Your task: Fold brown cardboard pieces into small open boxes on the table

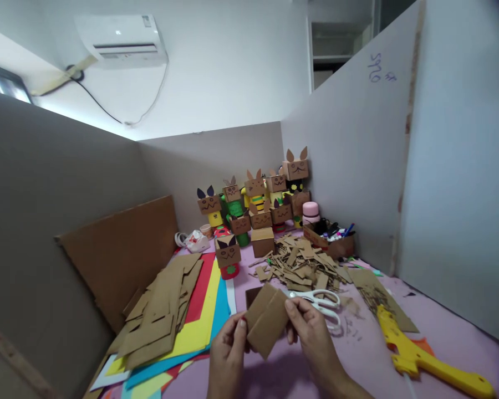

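Between both hands is a creased piece of cardboard (268, 320), tilted above the table. My left hand (228, 346) pinches its left edge with thumb and fingers. On the opposite edge, my right hand (310, 332) grips it the same way. Just behind the cardboard lies a pair of white-handled scissors (322, 299), partly hidden by my right hand. A brown cardboard form (253, 296) shows behind the held piece, mostly covered by it. Farther back stands a closed small cardboard box (263, 243).
Cardboard figures with animal faces (255, 185) stand at the back. Cardboard scraps (303, 263) lie in a heap before a box of pens (341, 244). Cardboard sheets (158, 316) and coloured paper (203, 327) are stacked left. A yellow glue gun (424, 354) lies right. Grey partitions (349, 149) enclose the table.
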Demonstrator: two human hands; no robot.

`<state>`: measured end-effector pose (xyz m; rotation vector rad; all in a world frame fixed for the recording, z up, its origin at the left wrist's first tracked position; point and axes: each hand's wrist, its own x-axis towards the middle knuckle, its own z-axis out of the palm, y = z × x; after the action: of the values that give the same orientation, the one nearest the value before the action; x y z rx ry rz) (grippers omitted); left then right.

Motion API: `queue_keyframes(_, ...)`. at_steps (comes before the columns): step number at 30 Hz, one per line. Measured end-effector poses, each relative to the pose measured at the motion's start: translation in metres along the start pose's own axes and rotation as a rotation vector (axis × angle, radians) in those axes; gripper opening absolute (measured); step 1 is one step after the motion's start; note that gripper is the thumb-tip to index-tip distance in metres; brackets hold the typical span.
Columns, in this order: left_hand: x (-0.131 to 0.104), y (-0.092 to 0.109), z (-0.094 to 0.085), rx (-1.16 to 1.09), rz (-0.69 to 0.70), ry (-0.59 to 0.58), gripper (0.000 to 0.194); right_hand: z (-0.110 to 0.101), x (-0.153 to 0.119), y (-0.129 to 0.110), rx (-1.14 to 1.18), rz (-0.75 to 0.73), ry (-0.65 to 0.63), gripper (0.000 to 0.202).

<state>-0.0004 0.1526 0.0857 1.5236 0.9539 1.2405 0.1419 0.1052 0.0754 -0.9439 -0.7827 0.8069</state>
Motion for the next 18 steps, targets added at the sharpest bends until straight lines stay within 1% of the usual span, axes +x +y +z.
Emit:
queue_keyframes(2,-0.0005,0.0010,0.0003,-0.024,-0.027,-0.050,0.042,0.0002,0.0001,0.0011,-0.005,0.010,0.015,0.041)
queue_keyframes(6,-0.0034,0.0001,-0.0011,-0.045,-0.012,-0.114,0.041,0.0006,-0.0003,0.0028,0.014,0.032,0.035,0.041)
queue_keyframes(9,-0.0057,0.0009,0.0002,-0.062,-0.032,-0.160,0.042,0.0003,-0.0005,0.0038,0.025,0.038,0.034,0.040)
queue_keyframes(13,-0.0049,0.0032,0.0021,-0.082,-0.085,-0.158,0.046,-0.0003,-0.0006,0.0053,0.015,0.043,0.022,0.040)
queue_keyframes(18,-0.0020,0.0028,0.0015,-0.139,-0.110,-0.153,0.046,-0.0004,-0.0015,0.0048,0.026,0.042,-0.022,0.040)
